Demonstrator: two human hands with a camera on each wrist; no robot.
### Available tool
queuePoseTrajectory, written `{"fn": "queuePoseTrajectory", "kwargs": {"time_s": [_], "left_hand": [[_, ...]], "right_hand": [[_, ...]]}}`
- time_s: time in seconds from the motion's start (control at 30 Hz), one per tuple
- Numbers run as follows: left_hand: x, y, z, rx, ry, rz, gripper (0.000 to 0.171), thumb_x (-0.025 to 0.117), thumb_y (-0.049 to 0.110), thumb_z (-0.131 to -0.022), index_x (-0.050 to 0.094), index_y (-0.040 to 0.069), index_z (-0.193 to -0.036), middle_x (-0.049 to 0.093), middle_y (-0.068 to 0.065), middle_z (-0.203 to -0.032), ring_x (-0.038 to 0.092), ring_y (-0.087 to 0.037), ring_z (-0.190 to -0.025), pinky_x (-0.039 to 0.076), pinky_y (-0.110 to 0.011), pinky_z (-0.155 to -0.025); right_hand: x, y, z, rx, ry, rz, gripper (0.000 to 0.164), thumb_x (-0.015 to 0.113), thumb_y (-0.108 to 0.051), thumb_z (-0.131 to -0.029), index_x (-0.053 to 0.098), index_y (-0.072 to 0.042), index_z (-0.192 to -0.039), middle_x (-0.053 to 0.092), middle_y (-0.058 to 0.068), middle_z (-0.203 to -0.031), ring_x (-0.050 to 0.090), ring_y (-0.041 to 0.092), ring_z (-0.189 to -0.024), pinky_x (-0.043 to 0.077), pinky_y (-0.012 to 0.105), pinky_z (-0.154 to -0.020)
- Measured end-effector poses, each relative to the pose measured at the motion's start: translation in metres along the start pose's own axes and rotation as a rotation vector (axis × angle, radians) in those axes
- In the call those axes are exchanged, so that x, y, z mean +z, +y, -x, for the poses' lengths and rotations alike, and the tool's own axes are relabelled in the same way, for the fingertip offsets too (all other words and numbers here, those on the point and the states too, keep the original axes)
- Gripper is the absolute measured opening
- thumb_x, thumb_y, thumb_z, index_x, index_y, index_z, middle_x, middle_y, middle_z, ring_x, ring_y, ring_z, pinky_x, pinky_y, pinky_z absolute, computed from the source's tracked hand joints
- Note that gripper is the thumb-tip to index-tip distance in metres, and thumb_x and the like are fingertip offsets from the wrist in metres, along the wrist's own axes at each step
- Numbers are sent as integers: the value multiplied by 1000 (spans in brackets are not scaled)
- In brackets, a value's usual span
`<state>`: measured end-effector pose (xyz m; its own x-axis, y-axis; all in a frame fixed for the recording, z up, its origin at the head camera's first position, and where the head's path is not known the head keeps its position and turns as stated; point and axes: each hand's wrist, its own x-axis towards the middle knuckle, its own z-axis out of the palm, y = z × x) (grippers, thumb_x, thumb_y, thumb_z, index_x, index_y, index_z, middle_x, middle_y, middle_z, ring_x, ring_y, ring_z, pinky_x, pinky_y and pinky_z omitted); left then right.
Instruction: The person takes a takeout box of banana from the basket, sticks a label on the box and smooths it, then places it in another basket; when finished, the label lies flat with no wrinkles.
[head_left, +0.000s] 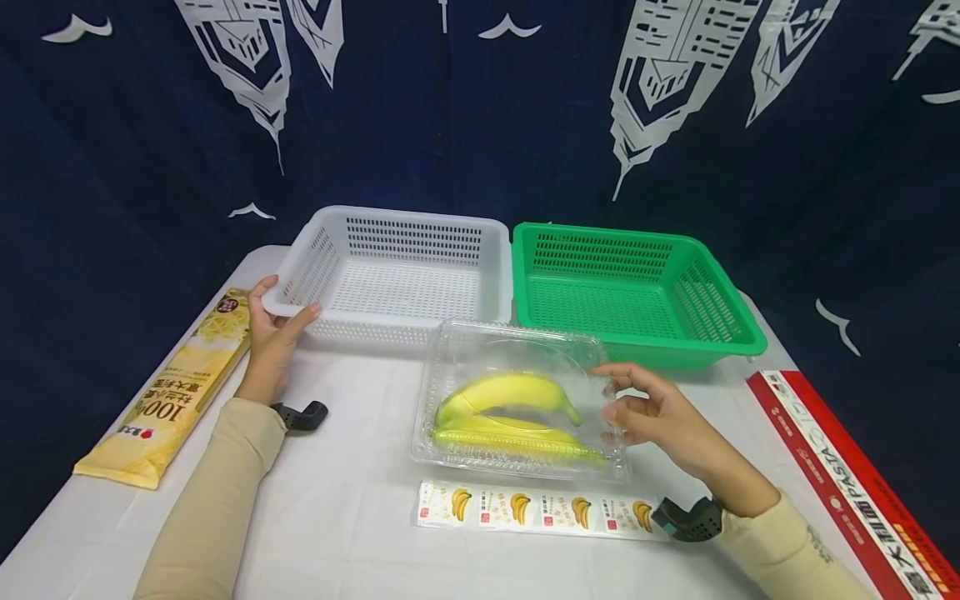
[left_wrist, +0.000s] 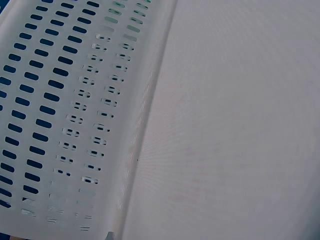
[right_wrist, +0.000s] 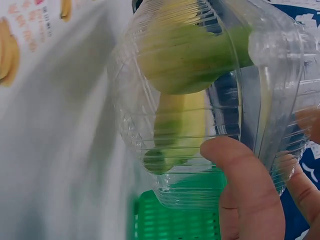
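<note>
A clear plastic clamshell box with bananas inside is in front of the two baskets in the head view. My right hand holds the box by its right end. In the right wrist view the thumb lies against the ribbed wall, with other fingers on the far side. At the left, my left hand grips the front left corner of a white basket, its thumb over the front rim. Only the basket's slotted wall fills the left wrist view; the left hand is mostly hidden there.
A green basket stands right of the white one. A strip of banana labels lies before the box. A yellow pasta packet lies at the left edge, a red pasta box at the right. A dark printed curtain hangs behind.
</note>
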<state>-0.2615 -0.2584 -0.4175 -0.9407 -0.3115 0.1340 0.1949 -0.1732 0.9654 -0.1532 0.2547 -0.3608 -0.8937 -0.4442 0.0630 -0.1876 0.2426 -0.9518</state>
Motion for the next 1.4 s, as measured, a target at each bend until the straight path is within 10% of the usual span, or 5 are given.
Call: {"fn": "queuePoseTrajectory", "kwargs": {"time_s": [0.27,0.93,1.4], "left_hand": [[-1,-1,-1,-11,9,5,86,69,-7,-100,23,27,-163,33,-4,-169,37,-22,-155,38,-22,-122],[2,1,0,-4,15,32,85,69,-9,-99,26,27,-162,35,-2,-166,38,-22,-154,38,-22,-121],[9,15,7,33,101,-61,92,70,-4,-98,17,28,-167,27,-6,-169,35,-22,-154,34,-24,-124]], "right_hand": [[-5,18,5,45,9,-5,46,61,-4,-108,64,-37,-140,45,21,-128,75,19,-97,65,38,-74],[-17,35,-12,138,-3,-26,45,63,-7,-106,55,-7,-150,45,32,-136,70,24,-105,65,42,-84],[-18,32,-4,65,16,150,61,60,-15,-111,37,-4,-166,38,35,-159,65,25,-116,64,38,-84]]}}
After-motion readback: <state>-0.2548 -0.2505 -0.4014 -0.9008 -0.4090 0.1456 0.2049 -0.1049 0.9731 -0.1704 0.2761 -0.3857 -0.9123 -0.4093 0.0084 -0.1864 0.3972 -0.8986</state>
